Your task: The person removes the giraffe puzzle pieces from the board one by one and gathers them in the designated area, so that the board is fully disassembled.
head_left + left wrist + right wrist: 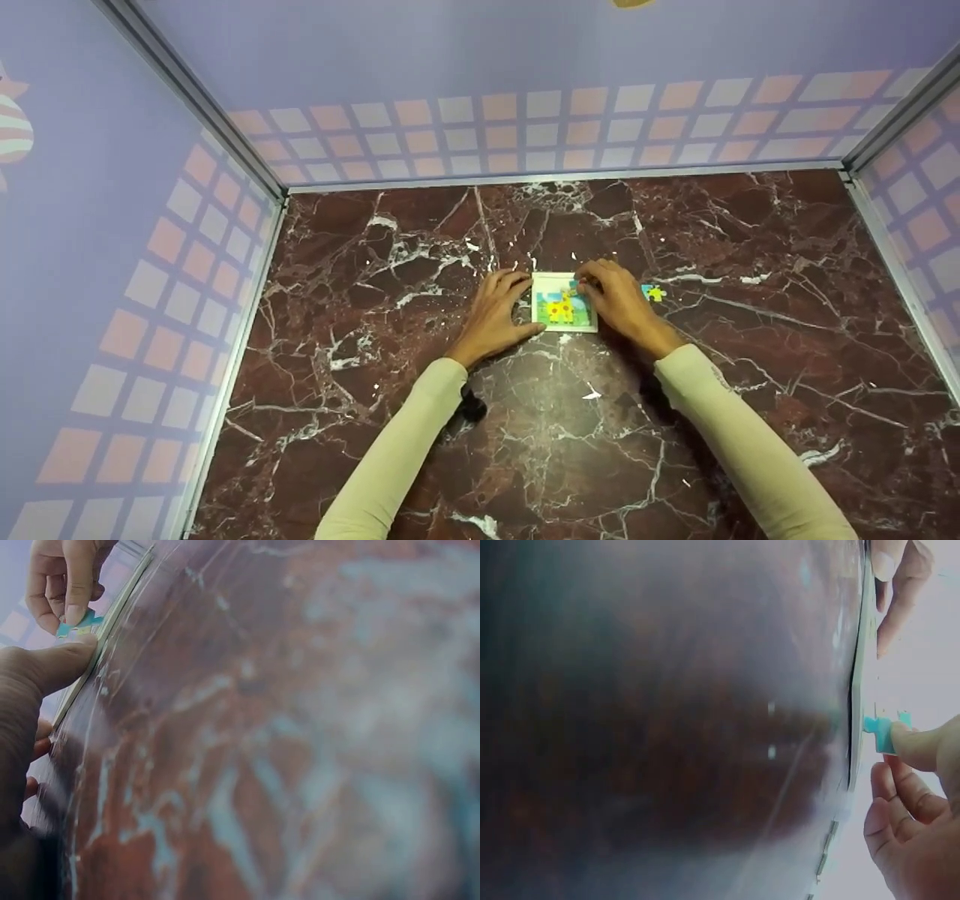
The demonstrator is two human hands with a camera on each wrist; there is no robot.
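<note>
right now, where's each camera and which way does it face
Head-worn, facing forward and down at the puzzle tray; left hand, right hand and sleeves show.
On the left wrist, looking across the marbled surface; both hands show, image left.
On the right wrist, looking across that surface; both hands show, image right.
Both wrist views share the tray's edge and the pinched teal piece.

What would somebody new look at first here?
Probably the yellow giraffe picture, sitting in its white frame between the left hand and the right hand. Next, maybe the blue piece pinched in the right hand, near the frame's far right corner. Then the pink and pale squares across the back wall.
</note>
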